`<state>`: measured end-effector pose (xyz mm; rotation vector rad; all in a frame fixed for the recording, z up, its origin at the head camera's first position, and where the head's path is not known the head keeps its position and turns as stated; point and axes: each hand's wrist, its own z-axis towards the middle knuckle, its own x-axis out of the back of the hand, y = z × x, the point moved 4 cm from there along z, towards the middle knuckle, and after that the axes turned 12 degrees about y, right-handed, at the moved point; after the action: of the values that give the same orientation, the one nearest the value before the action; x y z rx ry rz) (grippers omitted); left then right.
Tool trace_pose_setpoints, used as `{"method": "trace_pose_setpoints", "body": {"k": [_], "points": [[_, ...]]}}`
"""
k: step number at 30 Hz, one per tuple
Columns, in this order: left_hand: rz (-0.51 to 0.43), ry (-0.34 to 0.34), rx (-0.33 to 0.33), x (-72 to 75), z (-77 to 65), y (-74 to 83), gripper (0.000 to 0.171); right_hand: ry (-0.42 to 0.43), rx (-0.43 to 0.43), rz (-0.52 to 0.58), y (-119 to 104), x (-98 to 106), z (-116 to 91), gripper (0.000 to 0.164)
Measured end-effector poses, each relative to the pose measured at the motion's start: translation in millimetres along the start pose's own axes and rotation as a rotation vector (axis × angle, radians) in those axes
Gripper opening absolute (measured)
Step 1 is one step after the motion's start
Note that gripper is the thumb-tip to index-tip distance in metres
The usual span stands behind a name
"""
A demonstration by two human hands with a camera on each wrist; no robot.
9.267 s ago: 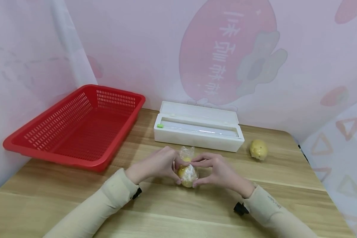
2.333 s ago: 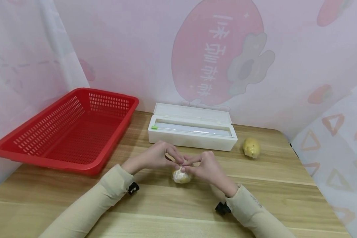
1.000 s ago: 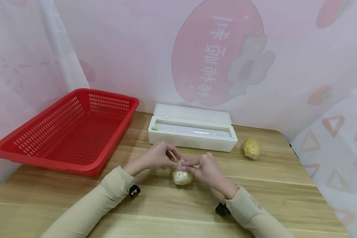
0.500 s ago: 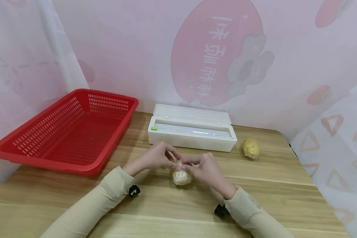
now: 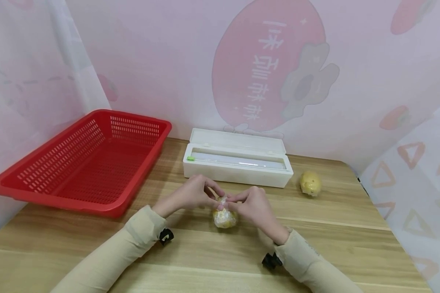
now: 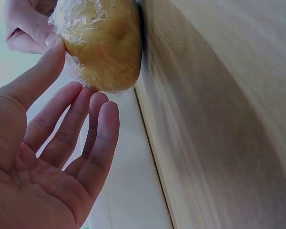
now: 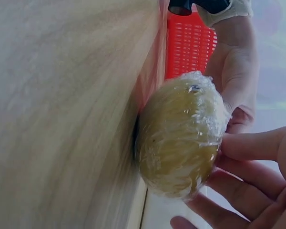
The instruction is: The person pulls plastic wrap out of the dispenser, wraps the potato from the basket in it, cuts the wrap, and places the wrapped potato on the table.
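A yellow potato (image 5: 225,219) wrapped in clear cling film (image 7: 212,112) sits on the table in front of me. My left hand (image 5: 195,193) pinches the gathered film at its top, thumb and index finger closest. From the other side my right hand (image 5: 254,207) pinches the same film, its fingertips meeting the left ones. Close up in the left wrist view, the left thumb presses the crumpled film while the other fingers lie loosely bent by the potato's end. Fingertips hide the top of the wrap in the head view.
A white cling film box (image 5: 238,173) with its lid raised stands behind the hands, the roll inside and a green slider at its left end. Another wrapped yellow potato (image 5: 310,183) lies to its right. At the left stands a red basket (image 5: 146,173) on the wooden table (image 5: 205,260).
Earlier my hands held the potato's sides with a film tail sticking up behind it; now the fingers pinch together at its top. Over the last second only the fingertips shift slightly.
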<state>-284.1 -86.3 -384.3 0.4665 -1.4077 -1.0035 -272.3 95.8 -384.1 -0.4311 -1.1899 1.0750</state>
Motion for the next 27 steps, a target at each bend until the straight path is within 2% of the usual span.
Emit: {"method": "trace_pose_setpoints", "body": {"k": [7,11,15,20,23,27], "points": [[0.014,0.006,0.009,0.9,-0.4,1.0,0.029,0.028,-0.003,-0.029,-3,-3,-1,0.008],[0.025,0.006,-0.019,-0.1,-0.7,1.7,0.028,-0.005,0.043,0.008,2,-2,0,0.009],[0.087,0.001,-0.113,-2.0,-4.7,7.1,0.027,-0.111,0.132,0.080,10,2,0,0.012],[0.154,0.008,-0.233,-2.1,-14.5,15.3,0.022,-0.241,0.281,0.099,14,14,-3,0.028],[0.150,0.009,-0.275,-1.6,-22.1,20.4,0.021,-0.255,0.365,0.083,19,22,-4,0.037],[0.182,0.014,-0.303,0.3,-34.4,23.2,0.029,-0.221,0.480,0.021,26,32,-6,0.047]]}}
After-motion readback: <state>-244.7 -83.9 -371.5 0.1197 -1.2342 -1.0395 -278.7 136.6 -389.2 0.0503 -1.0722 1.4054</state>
